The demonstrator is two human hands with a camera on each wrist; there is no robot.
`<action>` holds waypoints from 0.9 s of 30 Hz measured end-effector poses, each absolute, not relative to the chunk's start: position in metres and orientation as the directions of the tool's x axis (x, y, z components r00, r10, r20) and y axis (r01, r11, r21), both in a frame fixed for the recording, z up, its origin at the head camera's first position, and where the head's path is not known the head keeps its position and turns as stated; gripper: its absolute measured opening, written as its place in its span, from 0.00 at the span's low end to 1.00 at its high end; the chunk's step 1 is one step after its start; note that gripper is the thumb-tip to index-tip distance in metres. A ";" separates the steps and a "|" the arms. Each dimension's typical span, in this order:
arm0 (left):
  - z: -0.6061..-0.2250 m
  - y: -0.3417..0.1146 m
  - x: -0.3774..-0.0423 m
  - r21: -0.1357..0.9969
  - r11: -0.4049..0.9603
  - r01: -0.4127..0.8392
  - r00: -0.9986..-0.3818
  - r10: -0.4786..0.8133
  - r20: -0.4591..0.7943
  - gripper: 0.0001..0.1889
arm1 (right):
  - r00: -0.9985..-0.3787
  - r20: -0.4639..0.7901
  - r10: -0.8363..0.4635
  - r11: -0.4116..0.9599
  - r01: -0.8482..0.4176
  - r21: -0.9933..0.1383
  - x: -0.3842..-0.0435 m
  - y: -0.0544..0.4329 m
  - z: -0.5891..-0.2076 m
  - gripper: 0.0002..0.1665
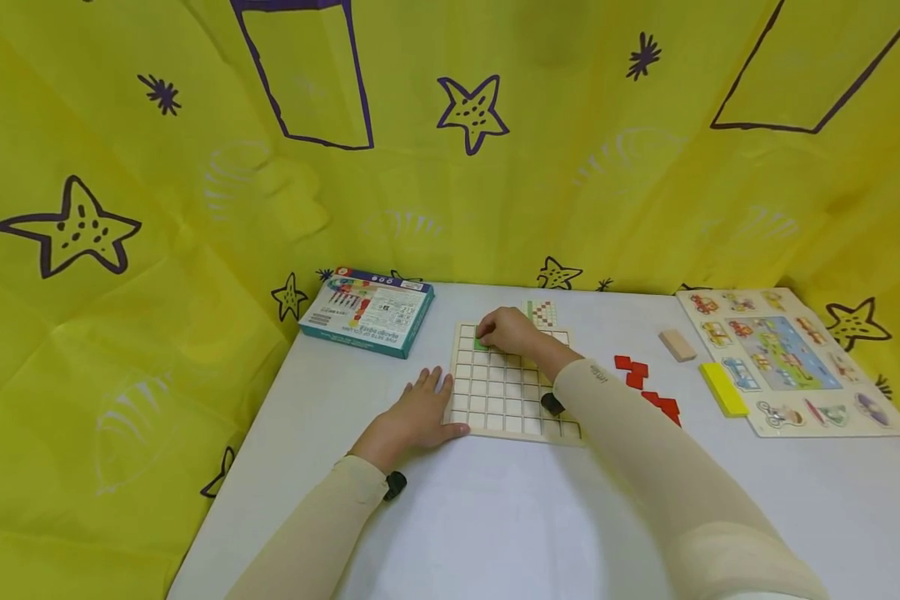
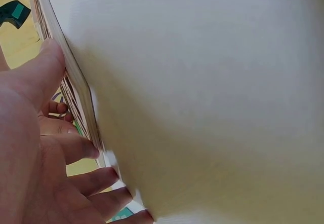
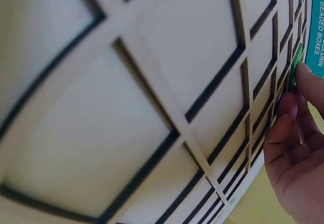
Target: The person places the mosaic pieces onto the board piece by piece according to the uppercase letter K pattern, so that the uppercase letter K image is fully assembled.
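A pale wooden grid board (image 1: 497, 390) with square cells lies flat on the white table. My right hand (image 1: 512, 330) reaches over it to the far left corner and pinches a small green square tile (image 3: 297, 66), whose edge stands up at the cells in the right wrist view. My left hand (image 1: 420, 414) rests with spread fingers at the board's left side. Its thumb (image 2: 50, 59) lies against the board edge in the left wrist view. Behind the right hand, a small card (image 1: 542, 312) with a red and green grid pattern is partly hidden.
Several red tiles (image 1: 634, 379) lie right of the board, beyond the right forearm. Farther right are a wooden block (image 1: 677, 345), a yellow block (image 1: 723, 389) and a picture puzzle board (image 1: 862, 392). A teal-edged game box (image 1: 371, 312) sits back left, before a yellow curtain (image 1: 390, 200).
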State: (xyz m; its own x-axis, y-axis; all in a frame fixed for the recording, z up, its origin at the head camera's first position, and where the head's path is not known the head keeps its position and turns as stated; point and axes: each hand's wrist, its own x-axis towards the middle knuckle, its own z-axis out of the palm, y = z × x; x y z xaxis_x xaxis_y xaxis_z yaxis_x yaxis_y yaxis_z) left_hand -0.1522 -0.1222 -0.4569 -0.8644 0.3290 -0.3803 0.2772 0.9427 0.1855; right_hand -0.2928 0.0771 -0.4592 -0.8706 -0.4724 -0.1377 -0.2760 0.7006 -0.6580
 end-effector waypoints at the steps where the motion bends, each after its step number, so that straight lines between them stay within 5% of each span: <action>1: -0.458 -0.122 -0.152 0.186 0.943 0.278 -0.864 0.329 -0.380 0.51 | -0.869 -0.138 -0.474 0.697 -0.275 -0.662 -0.292 0.078 -0.460 0.08; 27: -0.455 -0.119 -0.151 0.219 0.938 0.268 -0.869 0.334 -0.365 0.52 | -0.882 -0.136 -0.450 0.720 -0.270 -0.639 -0.232 0.176 -0.409 0.09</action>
